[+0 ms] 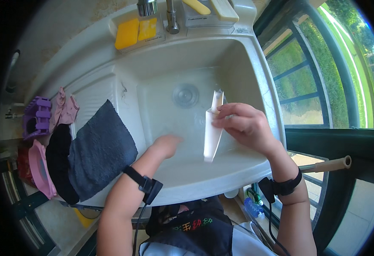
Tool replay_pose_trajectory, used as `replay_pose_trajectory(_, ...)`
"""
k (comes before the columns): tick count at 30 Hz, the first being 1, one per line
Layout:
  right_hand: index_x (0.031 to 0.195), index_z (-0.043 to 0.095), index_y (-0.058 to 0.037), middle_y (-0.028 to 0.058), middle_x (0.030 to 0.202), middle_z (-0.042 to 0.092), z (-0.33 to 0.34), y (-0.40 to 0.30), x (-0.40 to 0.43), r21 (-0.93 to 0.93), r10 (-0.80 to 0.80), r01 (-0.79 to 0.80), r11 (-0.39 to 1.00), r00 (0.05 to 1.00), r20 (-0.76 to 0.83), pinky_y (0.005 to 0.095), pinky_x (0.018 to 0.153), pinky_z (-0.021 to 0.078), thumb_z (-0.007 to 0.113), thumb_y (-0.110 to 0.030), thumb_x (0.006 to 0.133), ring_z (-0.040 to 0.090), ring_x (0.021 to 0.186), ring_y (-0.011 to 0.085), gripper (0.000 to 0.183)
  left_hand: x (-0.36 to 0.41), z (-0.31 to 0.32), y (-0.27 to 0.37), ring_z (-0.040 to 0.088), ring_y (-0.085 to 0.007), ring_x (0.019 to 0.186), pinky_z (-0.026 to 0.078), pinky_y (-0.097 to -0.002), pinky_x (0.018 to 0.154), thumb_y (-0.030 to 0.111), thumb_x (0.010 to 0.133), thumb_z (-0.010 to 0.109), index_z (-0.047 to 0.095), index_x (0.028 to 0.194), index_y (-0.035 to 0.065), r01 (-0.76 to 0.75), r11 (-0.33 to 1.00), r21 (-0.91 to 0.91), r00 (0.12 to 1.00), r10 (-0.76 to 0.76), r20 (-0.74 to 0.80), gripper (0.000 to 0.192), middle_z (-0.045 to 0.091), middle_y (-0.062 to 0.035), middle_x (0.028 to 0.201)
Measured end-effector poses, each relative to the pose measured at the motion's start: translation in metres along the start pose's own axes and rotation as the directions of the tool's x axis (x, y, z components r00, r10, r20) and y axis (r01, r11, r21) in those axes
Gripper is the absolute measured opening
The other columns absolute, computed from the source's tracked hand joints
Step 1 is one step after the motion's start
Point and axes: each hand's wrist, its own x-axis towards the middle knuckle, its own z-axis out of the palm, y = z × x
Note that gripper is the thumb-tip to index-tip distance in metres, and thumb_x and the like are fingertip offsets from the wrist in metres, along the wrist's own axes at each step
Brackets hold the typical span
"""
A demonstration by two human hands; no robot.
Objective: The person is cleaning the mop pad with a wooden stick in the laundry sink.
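My right hand (249, 126) pinches a long, narrow white piece (212, 137), seemingly plastic, over the right side of the sink basin (193, 51). A slimmer, trough-like section rises at its upper end, and its lower end points towards me. Cloudy water lies in the basin, with a round drain strainer (185, 95) visible through it. Down at the water is my left hand (167, 145); its fingers are blurred and partly hidden below the surface, so whether they hold anything does not show.
On the left washboard lie a dark grey cloth (102, 153), a black cloth (59, 163) and pink fabric (64, 108). A purple basket (38, 116) stands beyond. Yellow sponges (127, 33) sit behind the basin near the faucet (173, 25). At right is a window frame (321, 76).
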Motion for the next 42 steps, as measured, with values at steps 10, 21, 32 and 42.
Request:
replay_pose_trajectory(10,0.105,0.057,-0.0006,0.0040,0.097,0.063,-0.009,-0.001,0.018,0.843,0.536,-0.493,0.215,0.781,0.320,0.0265,0.083,0.0500,0.063,-0.013,0.087,0.061,0.090,0.0115,0.022,-0.055,-0.106,0.050,0.056,-0.0164,0.102,0.045,-0.0311,0.089,0.010,0.086,0.059,0.051,0.122,0.0075,-0.253,0.779,-0.574,0.853,-0.101,-0.512,0.038,0.057,-0.0083,0.117)
replay_pose_trajectory(21,0.097,0.065,-0.0027,0.0092,0.080,0.068,0.052,-0.002,0.067,0.223,0.568,-0.594,0.773,0.804,0.174,0.0306,0.069,0.0524,0.065,-0.014,0.082,0.067,0.074,0.0180,0.019,-0.083,-0.071,0.010,0.064,-0.0143,0.084,0.050,-0.0274,0.076,0.006,0.083,0.062,0.049,0.125,0.0076,-0.085,0.773,-0.629,0.792,-0.330,-0.513,0.043,0.067,-0.0096,0.094)
replay_pose_trajectory(32,0.099,0.056,0.0036,0.0082,0.085,0.061,0.187,-0.068,0.246,0.872,0.527,-0.485,0.072,0.760,0.379,0.0270,0.067,0.0547,0.063,-0.011,0.085,0.062,0.074,0.0168,0.021,-0.213,-0.055,-0.003,0.056,-0.0276,0.110,0.044,-0.0330,0.092,0.004,0.083,0.058,0.058,0.116,0.0067,-0.056,0.838,-0.542,0.645,-0.384,-0.661,0.033,0.058,-0.0114,0.117)
replay_pose_trajectory(42,0.131,0.045,-0.0118,0.0169,0.124,0.045,0.215,-0.083,0.174,0.344,-0.174,0.104,0.933,0.968,0.178,0.0379,0.094,0.0430,0.076,-0.022,0.067,0.047,0.109,0.0329,0.072,-0.274,-0.018,-0.055,0.038,-0.0377,0.126,0.032,-0.0412,0.104,0.015,0.081,0.063,0.038,0.137,0.0162,0.354,0.855,-0.380,0.630,-0.518,-0.579,0.061,0.042,-0.0136,0.138)
